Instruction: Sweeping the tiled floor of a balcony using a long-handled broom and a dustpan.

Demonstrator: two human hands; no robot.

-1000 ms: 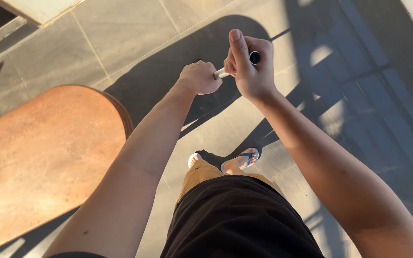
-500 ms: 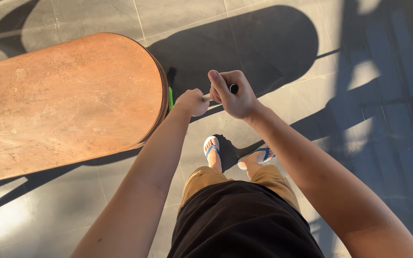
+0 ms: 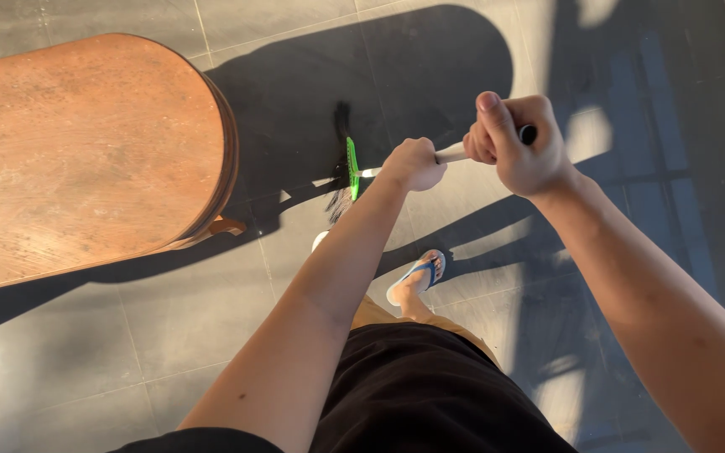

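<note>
Broom (image 3: 351, 168) held out over the grey tiled floor (image 3: 169, 319), green head and dark bristles down just right of the round wooden desk (image 3: 86, 143). Left hand (image 3: 413, 162) closed low on the pale handle (image 3: 453, 153), right hand (image 3: 520, 143) closed at its capped top. Judged light and stiff in the shaft, soft at the bristles; best taken as now, hands spaced apart.

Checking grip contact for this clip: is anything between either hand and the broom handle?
Nothing visible. The left hand and right hand both wrap directly around the pale broom handle, the left nearer the green broom head, which is beside the wooden table.
</note>
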